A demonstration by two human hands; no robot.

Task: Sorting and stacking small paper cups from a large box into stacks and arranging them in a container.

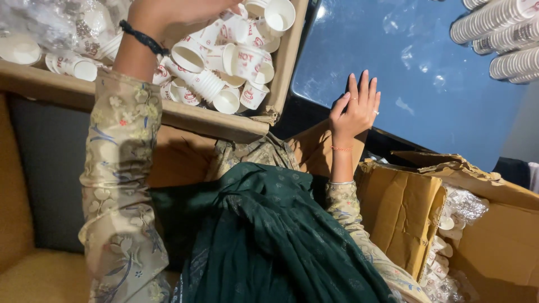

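1. Nearest the camera, a dark green embroidered cloth point(269, 235) drapes the lap, soft and heavily folded.
2. The right hand point(356, 109) rests flat on the glossy blue table point(426, 78), fingers straight and nearly together, holding nothing.
3. The left hand point(179, 14) reaches into the cardboard box point(224, 124); it is cropped at the top edge, so I cannot tell whether its fingers are closed on anything.
4. Loose paper cups point(224, 62), thin, white with red print, lie jumbled in that box. Lifting them by the rim, lightly, would likely avoid crushing the walls.
5. Farther right, another torn carton point(404, 207) holds more cups; nested cup stacks point(494, 33) lie beyond.
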